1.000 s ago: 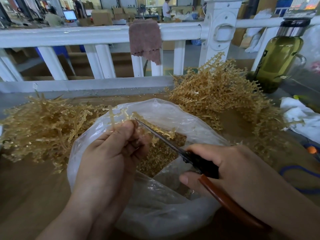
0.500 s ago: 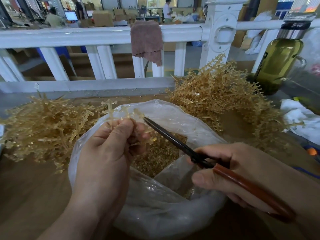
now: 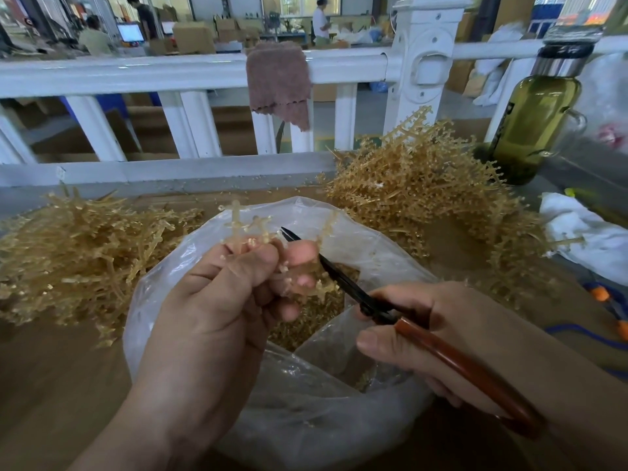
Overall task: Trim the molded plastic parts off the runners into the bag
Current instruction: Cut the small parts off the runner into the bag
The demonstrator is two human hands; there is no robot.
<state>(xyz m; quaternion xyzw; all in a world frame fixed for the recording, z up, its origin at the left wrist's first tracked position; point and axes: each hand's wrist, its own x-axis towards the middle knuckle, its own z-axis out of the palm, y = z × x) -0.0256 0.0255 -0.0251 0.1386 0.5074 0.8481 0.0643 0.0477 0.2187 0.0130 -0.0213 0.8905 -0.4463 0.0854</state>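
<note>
- The left hand (image 3: 217, 300) holds a runner (image 3: 249, 229) over the open bag (image 3: 306, 419), thumb and fingertips pinching its stem; 2 or 3 cross-shaped branches stick up above the fingers.
- The right hand (image 3: 441, 338) is curled round the red handle of the snips (image 3: 343, 283). The black blades reach up to the runner, just beside the left fingertips, and look nearly together; whether they are biting plastic I cannot tell.
- Done so far: a bed of small amber parts (image 3: 306, 321) lies in the bottom of the bag, and the left pile (image 3: 78, 253) looks like bare, stripped runners.
- Left to do: the right pile (image 3: 424, 198) is tall and knobbly, so probably untrimmed. My guess is the job is around halfway, perhaps less.
- The brown table (image 3: 51, 385) carries bag and both piles, with loose bits along its far edge. A white rag (image 3: 584, 239) lies at the right.
- Behind the table runs a white rail (image 3: 170, 73) with a brown cloth (image 3: 278, 83) draped over it and a green bottle (image 3: 533, 127) beside it. Beyond is a workshop floor with cartons, screens and a few people.
</note>
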